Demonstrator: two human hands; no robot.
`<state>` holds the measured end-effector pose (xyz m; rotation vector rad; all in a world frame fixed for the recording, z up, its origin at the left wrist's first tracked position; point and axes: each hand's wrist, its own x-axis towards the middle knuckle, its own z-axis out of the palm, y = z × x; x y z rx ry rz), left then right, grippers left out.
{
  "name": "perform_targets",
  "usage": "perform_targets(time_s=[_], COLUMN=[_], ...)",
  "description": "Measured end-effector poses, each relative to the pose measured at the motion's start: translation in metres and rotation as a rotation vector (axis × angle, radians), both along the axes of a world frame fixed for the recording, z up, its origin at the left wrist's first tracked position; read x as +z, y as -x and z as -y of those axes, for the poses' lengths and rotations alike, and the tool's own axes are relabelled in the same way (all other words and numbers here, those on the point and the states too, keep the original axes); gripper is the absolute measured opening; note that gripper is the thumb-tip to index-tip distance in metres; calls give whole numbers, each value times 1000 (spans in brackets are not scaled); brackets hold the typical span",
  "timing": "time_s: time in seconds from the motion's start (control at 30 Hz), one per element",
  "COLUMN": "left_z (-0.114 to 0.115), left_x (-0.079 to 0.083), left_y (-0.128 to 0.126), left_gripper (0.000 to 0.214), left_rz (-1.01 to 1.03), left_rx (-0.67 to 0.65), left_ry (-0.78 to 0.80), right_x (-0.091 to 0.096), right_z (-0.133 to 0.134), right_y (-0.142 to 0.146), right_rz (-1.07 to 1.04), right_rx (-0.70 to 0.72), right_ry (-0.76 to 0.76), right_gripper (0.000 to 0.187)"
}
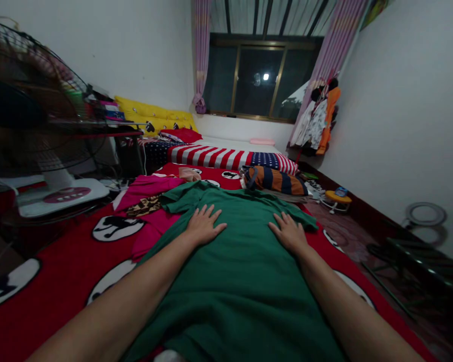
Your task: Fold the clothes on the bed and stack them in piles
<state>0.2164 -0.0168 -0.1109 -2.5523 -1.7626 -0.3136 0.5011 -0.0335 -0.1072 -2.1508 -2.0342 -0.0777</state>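
Note:
A green shirt (241, 271) lies spread flat on a red bedspread (60, 281) with black-and-white round prints. My left hand (204, 224) rests palm down on the shirt's upper left part, fingers stretched out and apart. My right hand (289, 232) lies flat on the shirt's upper right part, fingers also extended. Both hands sit just below the shirt's collar and shoulders and hold nothing.
Pink and leopard-print clothes (151, 201) lie left of the shirt. A striped bag (275, 180) and a flag-pattern blanket (226, 156) lie beyond it. A standing fan (33, 130) is at the left. Clothes (320, 120) hang by the window; a yellow stool (337, 197) stands on the floor.

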Motion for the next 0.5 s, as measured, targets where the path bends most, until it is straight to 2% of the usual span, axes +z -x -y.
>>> perform_targets(time_s=[0.07, 0.13, 0.3, 0.5], left_z=[-2, -2, -2, -4], left_x=[-11, -14, -9, -10], left_y=[5, 7, 7, 10], left_gripper=[72, 73, 73, 73], left_rz=[-20, -26, -26, 11], left_rx=[10, 12, 13, -18], left_ry=[20, 18, 34, 40], right_x=[-16, -23, -20, -20], right_z=[-3, -5, -6, -7], right_y=[-11, -17, -16, -18], right_rz=[26, 46, 45, 13], right_rx=[-97, -109, -102, -90], right_ry=[50, 46, 43, 35], right_gripper=[63, 64, 64, 64])
